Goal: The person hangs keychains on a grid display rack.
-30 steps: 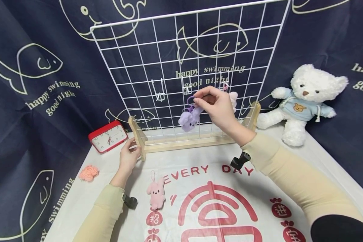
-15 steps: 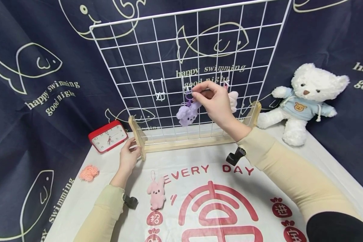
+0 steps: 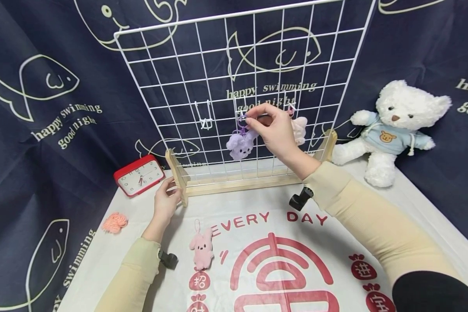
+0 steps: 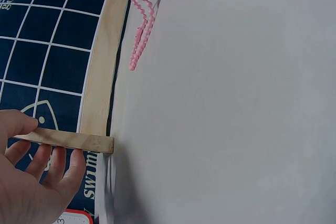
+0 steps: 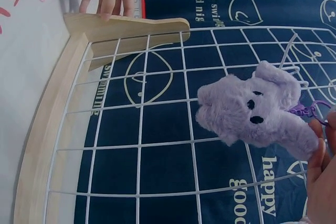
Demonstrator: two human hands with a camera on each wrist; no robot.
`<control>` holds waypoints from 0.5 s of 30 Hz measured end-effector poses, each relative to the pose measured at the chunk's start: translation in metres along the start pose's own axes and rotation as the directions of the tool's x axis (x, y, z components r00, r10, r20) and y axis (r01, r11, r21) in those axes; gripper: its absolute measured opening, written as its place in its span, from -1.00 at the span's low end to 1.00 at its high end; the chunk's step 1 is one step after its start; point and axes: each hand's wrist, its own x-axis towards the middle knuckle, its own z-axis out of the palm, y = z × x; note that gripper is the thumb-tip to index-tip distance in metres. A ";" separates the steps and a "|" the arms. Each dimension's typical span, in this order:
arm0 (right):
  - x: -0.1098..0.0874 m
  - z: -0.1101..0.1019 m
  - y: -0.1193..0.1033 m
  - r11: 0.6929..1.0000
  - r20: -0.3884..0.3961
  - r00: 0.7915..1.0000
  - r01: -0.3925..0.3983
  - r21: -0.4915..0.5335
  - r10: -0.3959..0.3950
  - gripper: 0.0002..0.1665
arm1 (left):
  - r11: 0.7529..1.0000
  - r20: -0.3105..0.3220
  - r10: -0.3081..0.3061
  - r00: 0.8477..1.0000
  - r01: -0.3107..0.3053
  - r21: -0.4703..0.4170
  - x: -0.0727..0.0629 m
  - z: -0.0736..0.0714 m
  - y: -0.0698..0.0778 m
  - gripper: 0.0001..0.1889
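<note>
My right hand [image 3: 274,130] pinches the purple ring [image 5: 321,109] of a plush bunny keychain between thumb and forefinger. The lilac bunny [image 3: 239,146] dangles below it in front of a white wire grid rack [image 3: 214,86], the ring right at a small white hook in the rack's middle, partly covered by my fingers. At the rack's left end my left hand [image 3: 167,200] grips the wooden foot [image 4: 79,140], thumb on one side and fingers on the other. Behind my right hand a pale pink plush [image 3: 299,130] hangs from a hook, partly hidden.
On the table lies a pink bunny keychain [image 3: 201,249] with a bead-chain loop [image 4: 140,35]. Left of the rack are a red clock [image 3: 140,177] and a coral yarn-like bundle [image 3: 115,222]. Another white hook [image 3: 206,123] is on the grid. A white teddy bear [image 3: 391,130] sits at right.
My right hand has moved slightly left and up with the lilac bunny, bringing its ring to the middle hook. My left hand has stayed on the wooden foot.
</note>
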 end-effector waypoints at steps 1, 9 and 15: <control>0.001 0.000 0.000 1.000 0.000 1.000 -0.006 -0.005 0.006 -0.85 | 1.000 0.001 -0.001 1.000 0.001 0.002 0.000 0.000 0.000 -0.46; 0.006 0.003 0.004 0.999 -0.012 1.000 -0.010 -0.042 0.009 -0.87 | 1.000 0.004 -0.012 1.000 0.012 0.008 -0.001 0.000 0.002 -0.47; 0.009 0.005 0.006 0.996 -0.043 0.999 0.002 -0.092 -0.006 -0.88 | 1.000 0.004 -0.017 1.000 0.017 0.010 -0.002 -0.001 0.005 -0.47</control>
